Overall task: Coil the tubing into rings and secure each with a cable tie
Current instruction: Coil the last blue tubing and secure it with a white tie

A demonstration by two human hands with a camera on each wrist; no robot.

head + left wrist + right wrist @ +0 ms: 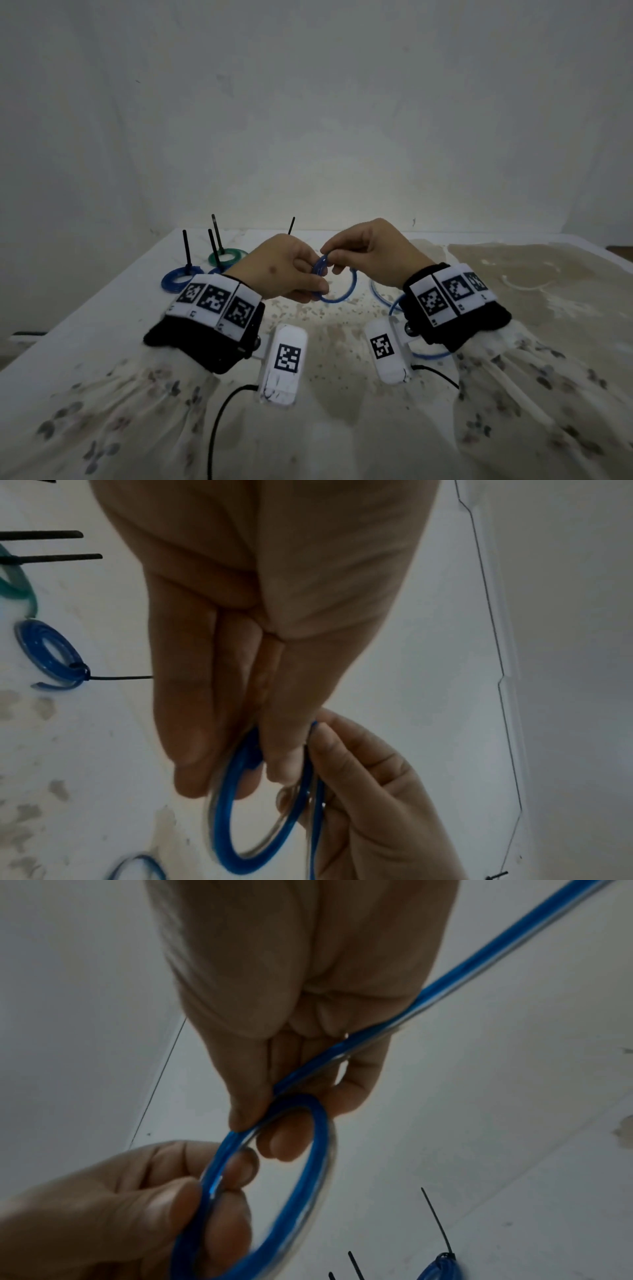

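The left hand [286,267] pinches the blue tubing [337,298] between thumb and curled fingers at the near-left edge of a small loop, its grip closed tight on the coil. The right hand [368,251] meets it from the other side, thumb and forefinger closed on the same tubing at the top of the loop, with the remaining fingers curled beneath. In the right wrist view the loop [274,1191] hangs between the two grips, and the free length runs from under the right fingers [291,1139] away toward the upper right of the frame. In the head view the loop is held above the table [102,308], and more slack tubing lies on the table just right of the loop, curving under the right wrist. Left of the loop, finished rings rest on the table: a blue ring [176,281] and a green ring [226,257], each with a black cable tie tail [186,250] standing upright. Floral sleeves [102,411] cover both forearms on the near side of the loop.
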